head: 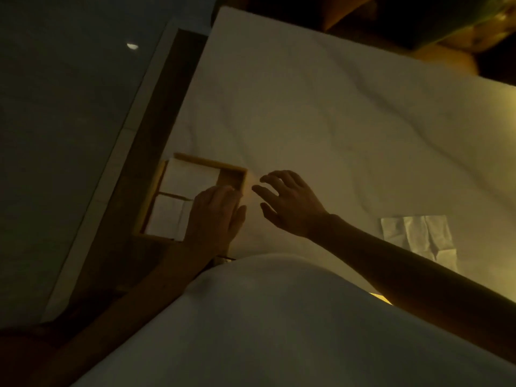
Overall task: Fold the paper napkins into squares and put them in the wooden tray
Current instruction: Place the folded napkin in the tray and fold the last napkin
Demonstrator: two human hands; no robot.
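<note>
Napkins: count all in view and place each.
3 napkins: one in the far compartment of the tray, one in the near, one unfolded on the sheet at right. The left hand may hide more.

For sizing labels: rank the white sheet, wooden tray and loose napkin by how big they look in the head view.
1. white sheet
2. wooden tray
3. loose napkin, partly hidden by the right arm, so less sure

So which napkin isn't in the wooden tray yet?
The creased napkin lying on the white sheet beside the right forearm. The far folded napkin and the near folded napkin both sit in wooden tray compartments.
</note>
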